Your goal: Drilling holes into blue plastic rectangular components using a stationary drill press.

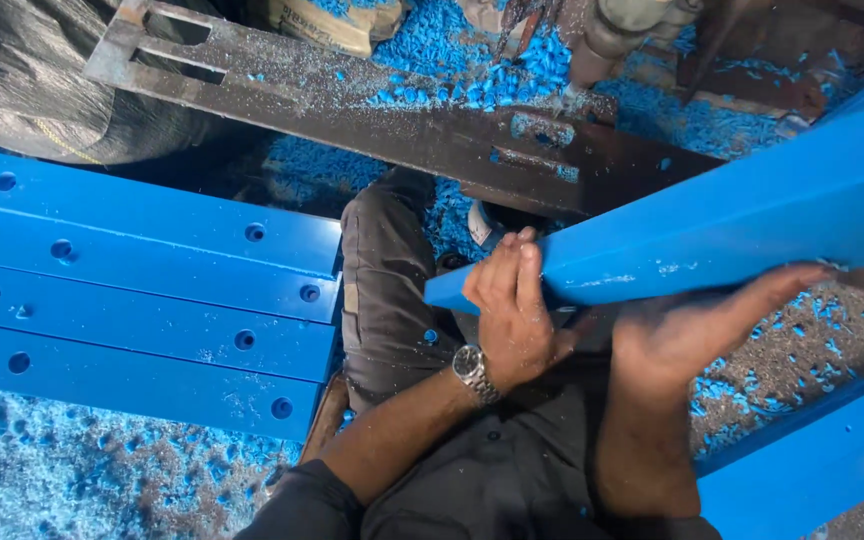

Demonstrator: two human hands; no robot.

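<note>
Left hand (512, 305), wristwatch (471, 367) on the wrist, grasps the near end of a long blue plastic bar (732, 220). Right hand (697, 330), blurred, lies flat and unclenched along the bar's underside. Bar: smooth, dusted with shavings, angled up to the right across the lap. Left of bar: four blue drilled bars (142, 300) lying side by side on the floor (72, 470) among blue shavings (472, 55).

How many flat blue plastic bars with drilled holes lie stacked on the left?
4, side by side and overlapping like steps: top bar, second bar, third bar, bottom bar. Others may hide beneath. The left hand holds a separate long blue plastic piece.
</note>
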